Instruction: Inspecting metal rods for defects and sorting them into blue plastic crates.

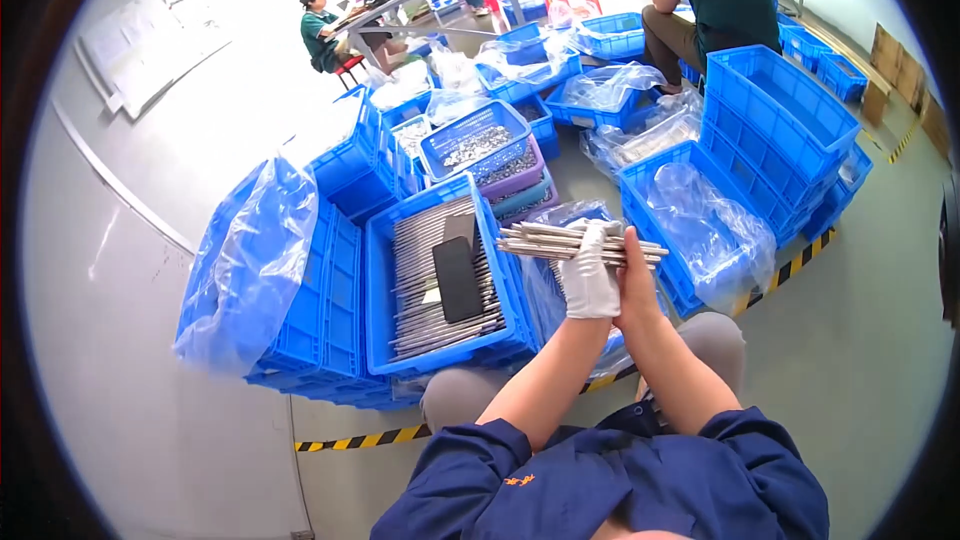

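A bundle of thin metal rods [535, 241] lies level across my hands, in front of my knees. My left hand [592, 285], in a white glove, is closed round the middle of the bundle. Bare and just right of it, my right hand [637, 280] grips the rods near their right ends, thumb upward. To the left stands a blue crate [376, 325] filled with rows of similar rods. A black phone-like slab [458, 280] rests on those rods. Below my hands, a plastic-lined crate is partly hidden by my arms.
Stacked blue crates [325, 290] draped with clear plastic [255, 270] stand at left. Beyond the rods, a blue basket [428, 155] holds small metal parts. A crate with a plastic bag [690, 210] and a tall crate stack [770, 140] are at right. Another person [715, 0] sits behind.
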Demonstrator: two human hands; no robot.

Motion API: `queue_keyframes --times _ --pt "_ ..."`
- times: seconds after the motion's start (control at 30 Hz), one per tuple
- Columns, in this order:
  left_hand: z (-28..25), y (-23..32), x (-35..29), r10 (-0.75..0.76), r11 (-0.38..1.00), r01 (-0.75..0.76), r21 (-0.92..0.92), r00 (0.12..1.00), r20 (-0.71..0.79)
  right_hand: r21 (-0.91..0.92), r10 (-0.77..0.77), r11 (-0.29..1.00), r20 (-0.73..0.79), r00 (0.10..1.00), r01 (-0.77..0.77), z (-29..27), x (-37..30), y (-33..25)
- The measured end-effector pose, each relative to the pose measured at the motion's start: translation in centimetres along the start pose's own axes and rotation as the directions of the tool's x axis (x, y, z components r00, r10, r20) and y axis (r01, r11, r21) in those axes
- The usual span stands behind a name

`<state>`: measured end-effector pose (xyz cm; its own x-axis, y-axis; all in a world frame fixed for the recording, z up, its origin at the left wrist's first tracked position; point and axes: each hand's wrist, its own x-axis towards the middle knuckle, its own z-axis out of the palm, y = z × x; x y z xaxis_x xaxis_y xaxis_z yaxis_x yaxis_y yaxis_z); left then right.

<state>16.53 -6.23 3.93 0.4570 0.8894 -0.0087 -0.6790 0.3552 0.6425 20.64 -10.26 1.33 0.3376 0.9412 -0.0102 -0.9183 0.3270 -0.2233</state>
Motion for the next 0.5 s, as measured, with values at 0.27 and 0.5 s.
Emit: queue_keyframes --times 0.27,0.5 --pt "-2.5 3.1 -1.5 -0.004 0.922 0.014 -0.386 1.0 0.025 -0.033 -0.183 0.981 -0.482 0.857 0.19 -0.3 1.1 -3.6" --pt "-5.2 5.3 -2.3 -0.242 0.901 0.209 -0.381 0.969 -0.04 -0.352 -0.3 0.91 -0.199 0.933 0.218 2.2 0.2 -4.8"
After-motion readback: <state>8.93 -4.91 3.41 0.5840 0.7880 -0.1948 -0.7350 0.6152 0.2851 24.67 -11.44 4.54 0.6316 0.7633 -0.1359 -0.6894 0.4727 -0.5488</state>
